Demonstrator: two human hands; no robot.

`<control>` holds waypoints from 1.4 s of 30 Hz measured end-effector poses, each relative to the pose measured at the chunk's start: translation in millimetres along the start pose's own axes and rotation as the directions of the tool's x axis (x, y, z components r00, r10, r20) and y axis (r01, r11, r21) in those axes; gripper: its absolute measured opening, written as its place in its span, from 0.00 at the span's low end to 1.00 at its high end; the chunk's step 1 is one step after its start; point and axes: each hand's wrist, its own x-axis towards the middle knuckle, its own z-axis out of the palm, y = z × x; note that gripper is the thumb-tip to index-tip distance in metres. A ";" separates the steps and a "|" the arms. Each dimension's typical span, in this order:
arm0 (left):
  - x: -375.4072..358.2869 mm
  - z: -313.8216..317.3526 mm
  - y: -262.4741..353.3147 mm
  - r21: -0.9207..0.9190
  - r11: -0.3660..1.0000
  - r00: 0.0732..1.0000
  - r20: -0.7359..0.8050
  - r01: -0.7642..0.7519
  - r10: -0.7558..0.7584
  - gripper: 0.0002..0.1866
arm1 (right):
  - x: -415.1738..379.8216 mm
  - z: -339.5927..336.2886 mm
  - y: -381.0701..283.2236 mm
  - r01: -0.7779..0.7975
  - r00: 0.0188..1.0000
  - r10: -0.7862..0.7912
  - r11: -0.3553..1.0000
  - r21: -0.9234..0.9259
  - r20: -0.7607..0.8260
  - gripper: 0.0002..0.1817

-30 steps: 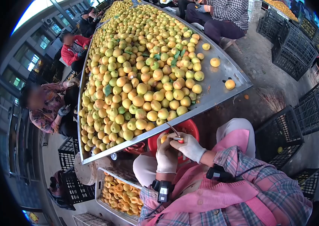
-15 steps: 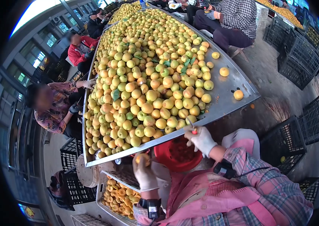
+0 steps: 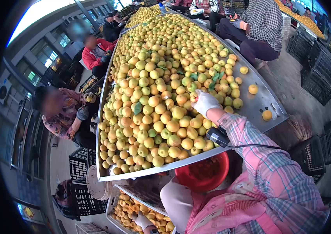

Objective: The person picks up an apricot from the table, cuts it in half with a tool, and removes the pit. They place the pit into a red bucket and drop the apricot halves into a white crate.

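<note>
A long metal table (image 3: 256, 104) is heaped with yellow and green apricots (image 3: 161, 89). My right hand (image 3: 204, 102), in a white glove, reaches onto the near right of the heap, its fingers curled around one apricot (image 3: 194, 96). The red-handled tool it held earlier is hidden. My left hand (image 3: 142, 220), also gloved, is low at the bottom of the view. It rests on the halved apricots in a white tray (image 3: 113, 197) below the table's edge, fingers spread with nothing seen in them.
A red bucket (image 3: 204, 175) sits between my knees under the table edge. Two loose apricots (image 3: 267, 115) lie on the bare metal. Black crates (image 3: 81, 167) stand at left and right (image 3: 321, 78). Other people (image 3: 60, 113) sit along both sides of the table.
My right hand rose from the bucket and reached out onto the heap. My left hand carried its apricot down to the tray of halves and no longer shows fruit in it.
</note>
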 end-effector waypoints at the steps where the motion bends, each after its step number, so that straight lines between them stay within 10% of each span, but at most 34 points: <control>1: -0.2 5.2 3.1 -0.029 0.999 0.999 0.034 -0.018 0.019 0.27 | 9.0 4.0 -3.0 0.007 1.000 -0.007 1.000 -0.001 0.000 0.32; 5: -34.1 41.8 70.0 -0.320 0.939 0.968 0.245 0.128 -0.048 0.19 | 30.3 13.4 -0.4 -0.065 0.990 0.078 0.991 -0.116 0.114 0.24; 9: -64.7 70.4 117.9 -0.377 0.912 0.925 0.379 0.161 -0.007 0.16 | 4.2 5.1 11.7 0.120 0.985 -0.086 0.963 0.242 -0.148 0.22; 11: -92.2 97.3 148.1 -0.317 0.932 0.729 0.594 -0.175 0.339 0.16 | -50.1 -37.4 -1.8 -0.334 0.917 0.002 0.555 0.762 0.400 0.22; 13: -137.6 117.3 188.0 -0.370 0.882 0.638 0.763 0.292 0.109 0.18 | -96.8 -39.8 4.0 -0.368 0.883 -0.227 0.213 0.905 0.412 0.23; 23: -242.9 141.0 210.9 -0.293 0.916 -0.022 0.950 0.274 0.311 0.44 | -235.7 -62.1 27.7 -0.423 0.787 -0.334 0.320 0.848 0.519 0.30; 36: -259.0 107.4 198.7 -0.238 0.924 -0.141 0.947 0.298 0.290 0.41 | -285.5 -73.3 27.5 -0.459 0.781 -0.296 0.326 0.827 0.550 0.27; 42: -253.2 110.6 170.2 -0.197 0.927 -0.035 0.975 0.319 0.219 0.41 | -294.8 -72.7 33.0 -0.386 0.807 -0.265 0.439 0.811 0.528 0.28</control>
